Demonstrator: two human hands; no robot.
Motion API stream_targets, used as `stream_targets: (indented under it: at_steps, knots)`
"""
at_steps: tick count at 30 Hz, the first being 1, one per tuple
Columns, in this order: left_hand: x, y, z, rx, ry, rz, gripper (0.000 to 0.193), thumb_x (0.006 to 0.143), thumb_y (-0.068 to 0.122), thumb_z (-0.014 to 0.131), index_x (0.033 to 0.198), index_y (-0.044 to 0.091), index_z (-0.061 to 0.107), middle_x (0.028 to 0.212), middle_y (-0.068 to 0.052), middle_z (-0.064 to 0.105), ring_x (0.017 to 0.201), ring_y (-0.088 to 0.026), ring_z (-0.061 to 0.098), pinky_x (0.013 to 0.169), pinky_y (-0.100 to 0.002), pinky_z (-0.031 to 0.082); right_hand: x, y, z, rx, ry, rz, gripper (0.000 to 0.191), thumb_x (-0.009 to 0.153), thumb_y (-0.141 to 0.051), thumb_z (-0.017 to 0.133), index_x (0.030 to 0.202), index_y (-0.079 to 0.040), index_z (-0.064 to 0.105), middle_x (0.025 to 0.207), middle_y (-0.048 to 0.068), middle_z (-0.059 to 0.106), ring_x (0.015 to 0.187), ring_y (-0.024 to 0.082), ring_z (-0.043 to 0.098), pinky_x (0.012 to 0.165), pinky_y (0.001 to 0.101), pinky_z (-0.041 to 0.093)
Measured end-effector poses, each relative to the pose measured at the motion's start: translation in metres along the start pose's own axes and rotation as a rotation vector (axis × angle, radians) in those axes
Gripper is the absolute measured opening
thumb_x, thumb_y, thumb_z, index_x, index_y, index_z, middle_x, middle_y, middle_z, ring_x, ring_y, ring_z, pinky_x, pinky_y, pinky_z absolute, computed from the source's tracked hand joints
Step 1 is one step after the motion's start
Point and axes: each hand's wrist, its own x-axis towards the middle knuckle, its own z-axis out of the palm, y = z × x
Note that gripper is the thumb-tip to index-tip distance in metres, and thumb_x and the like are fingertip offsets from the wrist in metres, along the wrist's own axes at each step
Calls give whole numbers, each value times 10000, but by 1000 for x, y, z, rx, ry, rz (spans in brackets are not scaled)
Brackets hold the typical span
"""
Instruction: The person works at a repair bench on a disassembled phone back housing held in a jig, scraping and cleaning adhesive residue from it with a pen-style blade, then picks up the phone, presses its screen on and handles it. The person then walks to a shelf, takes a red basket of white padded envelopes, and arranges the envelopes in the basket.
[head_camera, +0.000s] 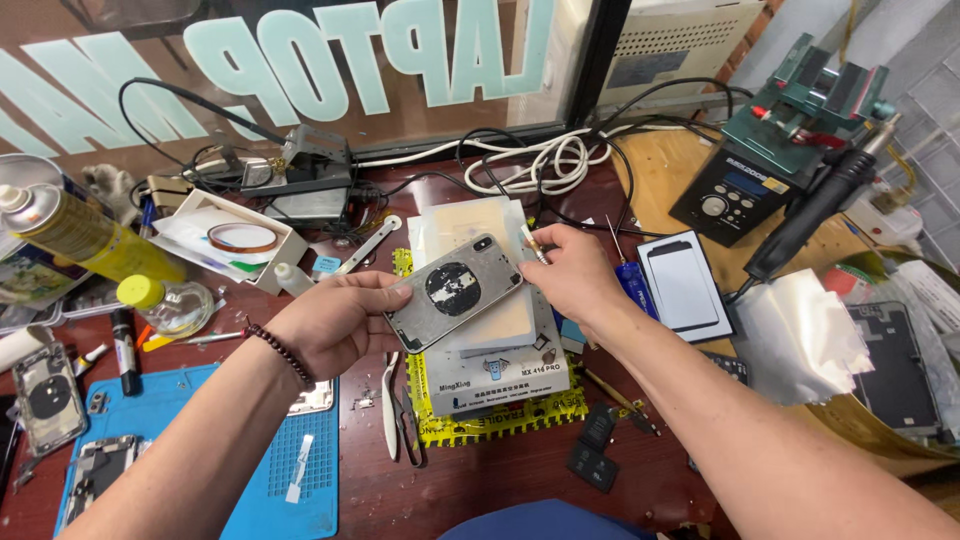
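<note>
My left hand (335, 322) holds a grey phone back housing (455, 291) by its lower left edge, tilted above a small heating plate machine (495, 370). The housing shows a dark round coil patch in its middle. My right hand (573, 278) pinches a thin metal tool (532, 244) at the housing's upper right corner. The machine stands on a yellow cutting mat (500, 418).
A blue work mat (280, 470) with phone parts lies at the left. Nearby are a yellow spray can (80, 235), a small bottle (165, 303), a tape roll in a white box (243, 237), a phone screen (683, 285), tangled cables (540, 160), and a hot-air station (770, 165) at the right.
</note>
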Motion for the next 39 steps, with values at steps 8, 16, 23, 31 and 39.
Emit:
stream_targets:
  at_steps: [8,16,23,31,39]
  knots:
    - [0,-1,-9,-226,-148,-76,167,926,117,609,1055,18,644,1026,-110,736,936,-252,731,821,-385,614,-5,-1,-7,-134,92,42,344,816,-70,741,1156,-42,700,874,24,736,700,67,635,595,255,509]
    - [30,-44,61,-329,-126,-45,88,909,7,642,968,49,593,987,-90,682,892,-219,679,861,-387,600,-8,-14,-13,53,166,230,264,944,-255,680,1096,-40,687,792,-6,654,502,67,429,423,259,334]
    - [30,-47,97,-322,23,-10,166,899,-24,674,936,55,532,931,-122,694,811,-247,726,754,-391,650,-21,-7,-11,68,32,134,300,891,-196,716,1165,-76,694,828,-10,704,587,43,519,474,244,385]
    - [6,-32,58,520,75,90,378,908,222,741,1062,-122,707,814,-161,706,565,-213,678,465,-325,555,-6,1,-16,-290,8,-135,336,818,-174,772,1132,-58,740,931,67,794,820,142,739,716,297,575]
    - [47,-22,49,273,376,331,562,790,175,834,1257,12,566,841,-102,696,594,-167,668,494,-315,562,-45,-49,16,-545,99,-227,355,856,-209,705,1199,-124,729,805,100,756,725,242,740,693,372,575]
